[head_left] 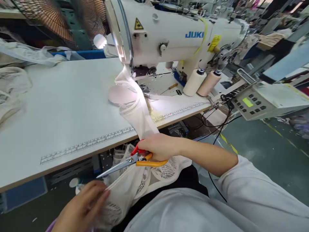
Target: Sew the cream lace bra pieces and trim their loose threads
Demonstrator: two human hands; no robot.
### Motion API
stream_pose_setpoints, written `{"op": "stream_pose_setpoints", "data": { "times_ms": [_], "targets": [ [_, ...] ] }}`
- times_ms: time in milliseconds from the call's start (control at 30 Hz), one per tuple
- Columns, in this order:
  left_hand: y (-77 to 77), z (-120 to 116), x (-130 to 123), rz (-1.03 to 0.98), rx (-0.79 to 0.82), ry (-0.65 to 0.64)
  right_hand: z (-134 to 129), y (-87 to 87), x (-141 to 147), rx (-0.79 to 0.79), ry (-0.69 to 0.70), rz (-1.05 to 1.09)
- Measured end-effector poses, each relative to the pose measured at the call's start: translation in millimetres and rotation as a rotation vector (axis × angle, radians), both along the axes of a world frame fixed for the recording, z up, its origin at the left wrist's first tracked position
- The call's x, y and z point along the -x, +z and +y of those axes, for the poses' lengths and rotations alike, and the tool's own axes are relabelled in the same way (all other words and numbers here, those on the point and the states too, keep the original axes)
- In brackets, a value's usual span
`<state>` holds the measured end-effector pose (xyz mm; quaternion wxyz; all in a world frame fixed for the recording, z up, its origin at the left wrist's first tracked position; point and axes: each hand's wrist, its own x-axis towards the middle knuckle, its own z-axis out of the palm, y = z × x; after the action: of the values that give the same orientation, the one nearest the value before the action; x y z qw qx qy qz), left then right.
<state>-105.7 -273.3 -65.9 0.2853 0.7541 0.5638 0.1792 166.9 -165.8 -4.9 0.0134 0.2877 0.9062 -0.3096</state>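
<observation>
My right hand (160,146) is closed around the handles of a pair of scissors (120,166), one loop red and the other orange. Their narrow blades look together and point left and down toward my left hand (84,206). That hand, somewhat smeared by motion, pinches the edge of a white lace bra (130,183) that lies across my lap. Another white piece with a rounded pad (122,94) runs from under the sewing machine head (154,35) over the table edge, passing behind my right hand.
The white tabletop (72,96) carries a printed ruler (91,143) along its front edge. Two thread cones (195,82) stand by the machine, near a wooden-handled tool (173,86). A control box (253,101) sits at right; pale garments (11,90) lie at left.
</observation>
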Motion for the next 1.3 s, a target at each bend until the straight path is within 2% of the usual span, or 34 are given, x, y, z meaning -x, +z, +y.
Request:
{"op": "stream_pose_setpoints", "data": {
  "times_ms": [133,267,367,533,667,800,1000,1100,1300],
  "targets": [
    [9.3,12.3,-29.6,-0.017,-0.24,-0.092,-9.8,9.7,8.0,0.075,0.083,0.046],
    [20.1,16.9,-66.2,-0.142,-0.301,-0.23,-15.9,19.2,11.3,0.106,0.112,0.052],
    [22.8,18.7,-78.1,-0.199,-0.214,-0.138,-11.6,20.2,10.8,0.114,0.117,0.004],
    [21.8,16.9,-84.6,-0.309,0.082,0.106,-0.1,17.5,8.8,0.16,0.132,0.024],
    [29.5,15.6,-91.4,-0.391,0.155,0.236,3.6,18.0,9.2,0.188,0.163,0.053],
    [36.0,21.4,-92.5,-0.575,0.334,0.293,7.3,19.6,7.7,0.179,0.171,0.086],
    [31.4,24.0,-92.4,-0.789,0.496,0.42,12.7,16.0,5.0,0.161,0.127,0.14],
    [30.2,22.0,-93.9,-0.792,0.544,0.466,12.2,15.4,5.1,0.175,0.133,0.167],
    [31.8,25.2,-92.6,-0.746,0.584,0.483,11.2,18.5,6.1,0.177,0.131,0.129]
  ]
}}
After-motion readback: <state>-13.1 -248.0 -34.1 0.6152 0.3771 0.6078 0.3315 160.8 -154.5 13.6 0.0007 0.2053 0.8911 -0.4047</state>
